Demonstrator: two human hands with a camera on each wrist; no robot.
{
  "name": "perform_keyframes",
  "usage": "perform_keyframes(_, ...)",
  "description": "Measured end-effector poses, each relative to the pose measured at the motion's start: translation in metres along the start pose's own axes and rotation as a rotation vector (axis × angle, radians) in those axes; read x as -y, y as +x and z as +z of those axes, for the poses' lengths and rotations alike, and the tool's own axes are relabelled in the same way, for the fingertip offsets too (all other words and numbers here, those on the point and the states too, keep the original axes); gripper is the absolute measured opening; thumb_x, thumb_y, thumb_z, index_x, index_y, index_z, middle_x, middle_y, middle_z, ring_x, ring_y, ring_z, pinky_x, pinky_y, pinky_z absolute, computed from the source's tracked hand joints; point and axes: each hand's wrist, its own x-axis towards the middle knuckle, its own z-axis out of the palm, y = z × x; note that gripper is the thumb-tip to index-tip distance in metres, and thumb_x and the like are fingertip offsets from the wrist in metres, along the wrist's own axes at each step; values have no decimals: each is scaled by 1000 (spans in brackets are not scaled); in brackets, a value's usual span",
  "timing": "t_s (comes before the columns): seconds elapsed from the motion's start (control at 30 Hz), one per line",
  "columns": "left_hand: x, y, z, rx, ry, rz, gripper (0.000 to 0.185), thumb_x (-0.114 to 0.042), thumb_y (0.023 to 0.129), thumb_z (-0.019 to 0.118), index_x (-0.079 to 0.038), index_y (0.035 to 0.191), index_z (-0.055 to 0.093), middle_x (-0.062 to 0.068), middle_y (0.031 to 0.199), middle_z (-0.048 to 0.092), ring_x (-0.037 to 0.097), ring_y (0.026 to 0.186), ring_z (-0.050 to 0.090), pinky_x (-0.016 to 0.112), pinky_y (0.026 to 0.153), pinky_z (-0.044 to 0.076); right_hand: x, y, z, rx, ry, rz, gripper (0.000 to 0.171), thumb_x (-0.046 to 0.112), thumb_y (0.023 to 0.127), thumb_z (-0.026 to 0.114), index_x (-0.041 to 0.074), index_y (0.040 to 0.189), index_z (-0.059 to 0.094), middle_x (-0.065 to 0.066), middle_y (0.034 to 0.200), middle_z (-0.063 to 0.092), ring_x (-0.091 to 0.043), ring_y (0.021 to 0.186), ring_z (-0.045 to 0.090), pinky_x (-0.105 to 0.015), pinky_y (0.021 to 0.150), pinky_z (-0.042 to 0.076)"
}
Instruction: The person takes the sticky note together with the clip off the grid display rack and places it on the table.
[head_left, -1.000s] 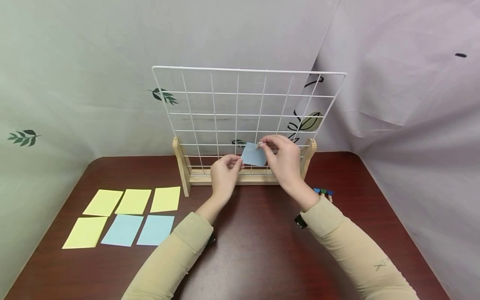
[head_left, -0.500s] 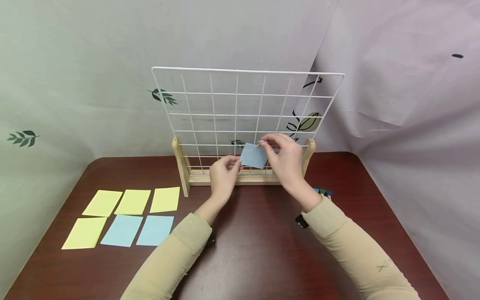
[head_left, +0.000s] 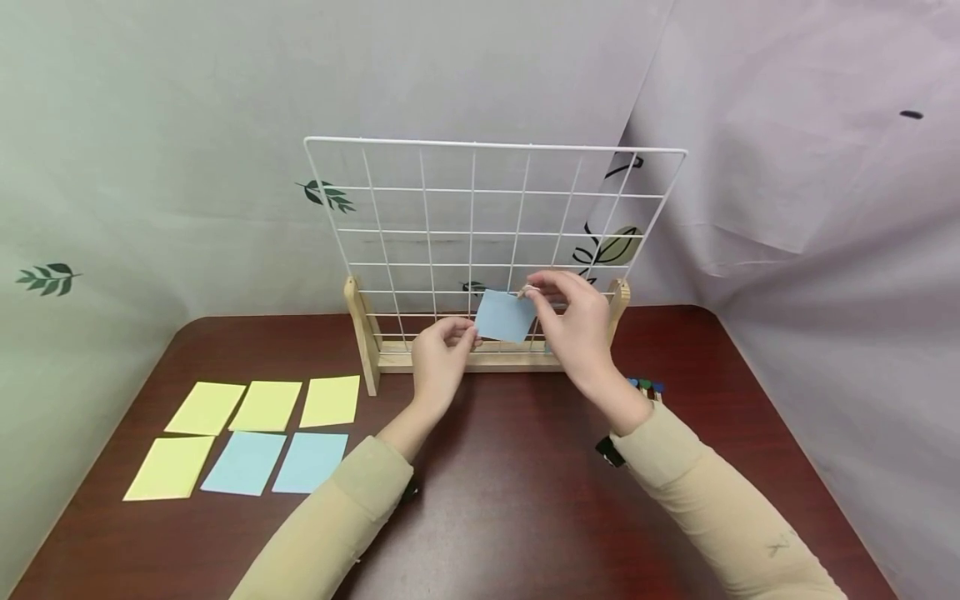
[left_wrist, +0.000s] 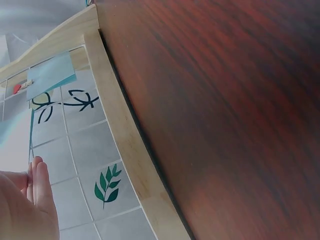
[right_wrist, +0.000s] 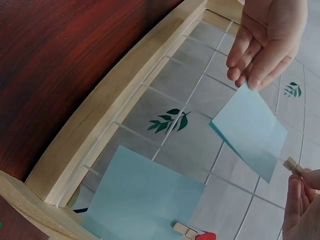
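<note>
A glossy dark wooden table (head_left: 525, 500) is being backed by pale draped cloth. At frame centre, a thin square blue paper note (head_left: 506, 316) is being pinched against the white wire grid (head_left: 472, 208) by the left hand (head_left: 442, 358), while a small wooden clip (head_left: 527, 291) is being gripped by the right hand (head_left: 573, 325) at its upper corner.

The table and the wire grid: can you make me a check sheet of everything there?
Surface: dark red-brown wooden table.
Job's things: blue paper square held against white wire grid in wooden stand; small wooden clip at its corner. Right wrist view shows a second blue square with a red-tipped clip.
Clutter: four yellow papers, two blue papers, coloured clips.
Grippers: left hand pinches the square's lower corner; right hand pinches the clip.
Cables: nothing seen.
Surroundings: draped leaf-print cloth.
</note>
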Motion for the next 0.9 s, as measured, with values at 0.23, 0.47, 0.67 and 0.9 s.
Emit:
perform_keyframes(0.23, -2, -6, -9, 18, -27, -6, 9, 4, 97, 71, 9, 101, 77, 26, 90, 79, 41, 83, 80, 18, 69, 63, -3, -4, -5, -11, 46, 44, 15, 1, 93, 80, -1, 108, 80, -16, 103, 80, -30, 85, 80, -9, 77, 56)
perform_keyframes(0.47, -1, -13, -21, 34, -12, 20, 8, 4, 97, 71, 9, 99, 77, 27, 88, 79, 39, 81, 80, 22, 71, 65, -4, -9, -11, -29, 100, 63, 15, -1, 92, 81, -3, 107, 80, -18, 101, 81, -33, 81, 79, -3, 75, 49)
perform_keyframes(0.67, 2, -18, -31, 49, -5, -3, 8, 6, 95, 72, 10, 101, 77, 27, 88, 79, 30, 76, 81, 17, 69, 63, -6, -16, -16, -44, 110, 87, 16, -2, 91, 81, 0, 107, 81, -17, 102, 81, -30, 84, 78, -5, 80, 53)
perform_keyframes(0.9, 2, -25, -44, 74, -39, -78, 11, 7, 96, 72, 11, 105, 77, 29, 92, 79, 8, 72, 78, 18, 70, 64, -10, -23, -20, -39, 153, 143, 17, -1, 90, 83, -1, 107, 81, -18, 102, 81, 9, 79, 66, -7, 79, 54)
